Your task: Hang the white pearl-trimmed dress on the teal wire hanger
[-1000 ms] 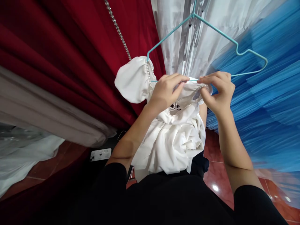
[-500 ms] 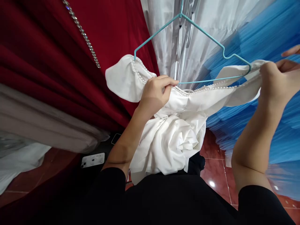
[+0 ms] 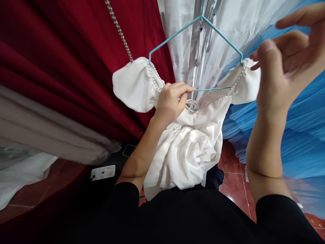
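A white dress (image 3: pixel 188 152) with pearl-edged neckline and puffed sleeves hangs on a light blue hanger (image 3: pixel 175 38). Its left sleeve (image 3: pixel 133 84) and right sleeve (image 3: pixel 250 86) sit at the hanger's two ends. My left hand (image 3: pixel 172 101) pinches the hanger's lower bar and the dress's neckline near the middle. Raised beside the right sleeve, my right hand (image 3: pixel 291 61) has its fingers spread and holds nothing. A rosette of gathered fabric shows on the front of the dress.
Red fabric (image 3: pixel 88 67) hangs at the left, above greyish fabric (image 3: pixel 50 118). Blue tulle (image 3: pixel 302 135) hangs at the right, and white fabric (image 3: pixel 177 40) behind the hanger. A phone (image 3: pixel 103 173) lies on a black surface at the lower left.
My right hand has let go of the right sleeve and opened. That sleeve has drawn inward, and the hanger's right end now shows unbent. My left hand keeps its grip.
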Demonstrator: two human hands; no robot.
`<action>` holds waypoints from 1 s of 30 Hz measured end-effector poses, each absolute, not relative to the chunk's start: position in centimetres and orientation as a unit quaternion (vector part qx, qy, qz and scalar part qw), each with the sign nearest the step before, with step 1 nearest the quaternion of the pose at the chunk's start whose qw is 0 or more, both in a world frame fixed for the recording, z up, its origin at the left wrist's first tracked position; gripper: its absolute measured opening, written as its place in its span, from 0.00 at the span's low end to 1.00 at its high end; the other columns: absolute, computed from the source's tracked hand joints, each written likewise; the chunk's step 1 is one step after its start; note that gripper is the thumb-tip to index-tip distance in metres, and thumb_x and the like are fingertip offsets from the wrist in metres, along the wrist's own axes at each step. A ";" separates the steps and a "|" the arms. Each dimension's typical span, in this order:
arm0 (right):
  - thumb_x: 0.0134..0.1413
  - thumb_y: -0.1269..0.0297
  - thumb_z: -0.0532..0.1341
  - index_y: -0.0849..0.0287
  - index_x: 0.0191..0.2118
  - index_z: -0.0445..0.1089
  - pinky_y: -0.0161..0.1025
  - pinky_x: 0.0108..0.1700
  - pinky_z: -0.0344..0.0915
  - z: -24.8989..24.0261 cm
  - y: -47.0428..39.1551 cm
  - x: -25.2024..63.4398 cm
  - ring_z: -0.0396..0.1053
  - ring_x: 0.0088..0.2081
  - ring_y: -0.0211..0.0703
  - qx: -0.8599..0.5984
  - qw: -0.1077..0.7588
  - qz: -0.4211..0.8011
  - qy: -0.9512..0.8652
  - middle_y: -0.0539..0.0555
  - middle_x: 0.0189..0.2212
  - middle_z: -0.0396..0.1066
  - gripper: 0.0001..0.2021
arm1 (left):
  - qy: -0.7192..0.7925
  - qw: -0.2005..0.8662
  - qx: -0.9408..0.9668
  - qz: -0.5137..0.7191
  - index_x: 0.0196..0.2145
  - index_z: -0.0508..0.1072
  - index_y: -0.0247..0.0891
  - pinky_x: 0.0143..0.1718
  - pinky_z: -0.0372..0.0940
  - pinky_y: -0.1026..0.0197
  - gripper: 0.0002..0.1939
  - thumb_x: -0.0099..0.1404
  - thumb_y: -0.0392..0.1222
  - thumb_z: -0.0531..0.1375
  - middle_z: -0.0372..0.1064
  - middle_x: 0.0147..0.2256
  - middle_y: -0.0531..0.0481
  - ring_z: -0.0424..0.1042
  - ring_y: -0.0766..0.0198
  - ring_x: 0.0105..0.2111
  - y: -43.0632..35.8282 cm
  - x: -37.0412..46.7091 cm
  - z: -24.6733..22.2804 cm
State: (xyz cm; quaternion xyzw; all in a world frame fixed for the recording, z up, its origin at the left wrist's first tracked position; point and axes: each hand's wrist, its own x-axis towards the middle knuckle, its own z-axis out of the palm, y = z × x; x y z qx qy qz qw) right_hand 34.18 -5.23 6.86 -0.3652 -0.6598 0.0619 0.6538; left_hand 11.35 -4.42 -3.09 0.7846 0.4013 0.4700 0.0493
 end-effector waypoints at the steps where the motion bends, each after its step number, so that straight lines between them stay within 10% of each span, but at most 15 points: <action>1: 0.57 0.52 0.67 0.52 0.42 0.70 0.41 0.34 0.64 6.0 -5.5 33.8 0.72 0.34 0.36 -0.331 0.643 0.052 -0.689 0.48 0.44 0.72 0.12 | 0.400 0.048 0.785 0.471 0.43 0.83 0.43 0.50 0.68 0.52 0.18 0.71 0.26 0.56 0.83 0.42 0.51 0.81 0.56 0.44 -4.4 11.4 -3.1; 6: 0.68 0.57 0.62 0.51 0.52 0.72 0.52 0.51 0.73 -1.1 -3.9 32.5 0.77 0.44 0.50 -0.356 0.419 -0.003 -0.835 0.54 0.42 0.79 0.11 | 0.385 0.043 0.790 0.474 0.44 0.83 0.43 0.52 0.68 0.52 0.17 0.73 0.28 0.56 0.83 0.43 0.51 0.81 0.57 0.44 -4.3 11.4 -3.4; 16: 0.73 0.61 0.52 0.49 0.56 0.74 0.58 0.59 0.64 -5.1 -2.9 31.6 0.72 0.45 0.52 -0.397 0.430 -0.088 -0.806 0.53 0.41 0.75 0.16 | 0.441 -0.163 0.608 0.640 0.62 0.74 0.51 0.77 0.56 0.42 0.23 0.72 0.37 0.68 0.67 0.68 0.49 0.57 0.48 0.76 -1.2 6.8 -5.9; 25: 0.69 0.66 0.56 0.46 0.53 0.78 0.54 0.54 0.62 -4.7 -1.9 33.4 0.69 0.44 0.50 -0.390 0.413 -0.111 -0.815 0.53 0.40 0.75 0.16 | 0.544 -0.010 0.563 0.622 0.46 0.77 0.32 0.54 0.73 0.60 0.23 0.66 0.10 0.54 0.79 0.41 0.57 0.78 0.69 0.46 2.5 0.4 -2.7; 30: 0.69 0.69 0.55 0.45 0.56 0.78 0.53 0.54 0.61 -4.4 -1.9 33.4 0.69 0.45 0.50 -0.376 0.409 -0.083 -0.827 0.53 0.42 0.76 0.19 | 0.532 -0.011 0.537 0.654 0.40 0.82 0.35 0.42 0.78 0.58 0.17 0.65 0.18 0.58 0.82 0.35 0.54 0.83 0.64 0.38 0.8 -3.6 -3.9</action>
